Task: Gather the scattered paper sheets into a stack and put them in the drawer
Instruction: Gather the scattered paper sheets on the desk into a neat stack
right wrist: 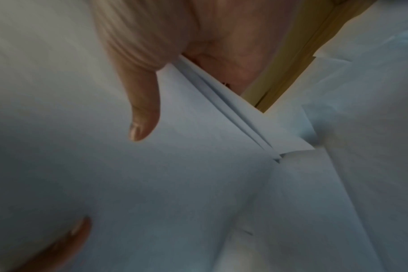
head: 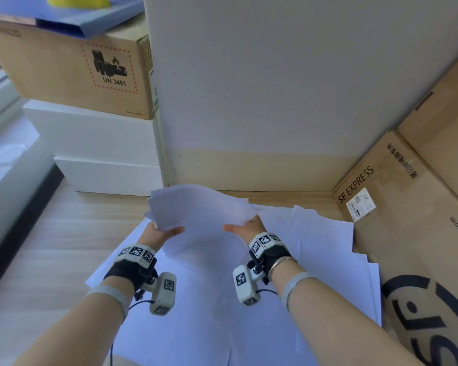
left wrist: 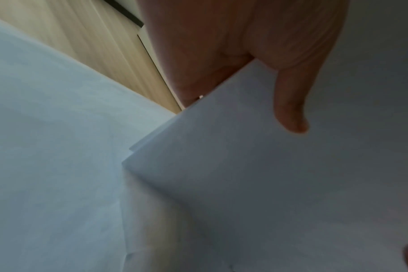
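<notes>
Both hands hold a loose stack of white paper sheets (head: 200,217) lifted a little above the wooden floor. My left hand (head: 164,229) grips its left edge, thumb on top (left wrist: 291,117) and fingers underneath. My right hand (head: 245,225) grips the right edge the same way, thumb (right wrist: 142,117) on the top sheet. The stack's edges (right wrist: 233,103) are fanned and uneven. Several more loose sheets (head: 323,249) lie spread on the floor under and right of my hands. No drawer shows in any view.
A tall white panel (head: 288,88) stands straight ahead. White boxes (head: 101,143) with a cardboard box (head: 72,67) on top stand at the left. SF Express cartons (head: 407,220) line the right. Bare wooden floor (head: 58,233) lies at the left.
</notes>
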A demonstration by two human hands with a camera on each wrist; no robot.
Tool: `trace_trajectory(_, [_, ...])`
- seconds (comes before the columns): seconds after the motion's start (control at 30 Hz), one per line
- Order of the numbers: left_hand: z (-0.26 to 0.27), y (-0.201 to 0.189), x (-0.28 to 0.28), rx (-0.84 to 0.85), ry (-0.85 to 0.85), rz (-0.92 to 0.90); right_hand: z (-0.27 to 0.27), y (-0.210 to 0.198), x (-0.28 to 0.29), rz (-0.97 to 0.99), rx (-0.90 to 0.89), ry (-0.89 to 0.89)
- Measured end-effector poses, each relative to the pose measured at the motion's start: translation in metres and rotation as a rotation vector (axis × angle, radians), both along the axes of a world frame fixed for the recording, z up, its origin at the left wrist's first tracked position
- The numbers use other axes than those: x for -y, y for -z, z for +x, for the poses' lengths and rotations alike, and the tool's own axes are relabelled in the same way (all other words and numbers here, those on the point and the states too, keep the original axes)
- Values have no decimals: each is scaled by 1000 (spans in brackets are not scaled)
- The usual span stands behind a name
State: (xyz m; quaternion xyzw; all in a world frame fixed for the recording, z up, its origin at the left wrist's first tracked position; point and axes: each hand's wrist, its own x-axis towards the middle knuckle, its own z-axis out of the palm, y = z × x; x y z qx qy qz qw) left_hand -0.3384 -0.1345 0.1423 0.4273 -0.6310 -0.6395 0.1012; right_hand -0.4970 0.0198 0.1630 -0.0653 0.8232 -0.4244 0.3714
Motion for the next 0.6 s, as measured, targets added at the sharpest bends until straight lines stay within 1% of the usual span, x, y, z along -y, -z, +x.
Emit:
trace_trajectory(0.07, [-4, 1, -3, 63, -26, -88, 5, 7, 3, -1, -13, -23])
trace_trajectory(0.1, [-7, -2, -4, 55, -45, -117, 6, 9, 5, -28, -42, -2])
trace_trajectory(0.17, [-13, -7, 0, -14, -78, -150, 4, 7, 10, -100, -102, 69])
trace_trajectory(0.23, [-20, -11, 4, -58, -124, -165, -1, -1, 12, -159, -168, 91])
trace_trajectory(0.33, [-29, -21, 9, 52, -150, -277, -8, -14, 14, -177, -263, 47])
trace_trajectory(0.4, [-33, -23, 12, 49, -142, -307, -13, -16, 8, -178, -270, 41])
trace_trajectory(0.5, [-31, -13, 11, 107, -130, -274, -24, -2, -23, -87, -251, 55])
trace_trajectory(0.53, [-27, -7, 8, 137, -130, -259, -29, 5, -39, -27, -239, 86])
trace_trajectory(0.6, [-19, 11, 0, 195, -101, -254, -39, 26, -78, 175, -207, 162])
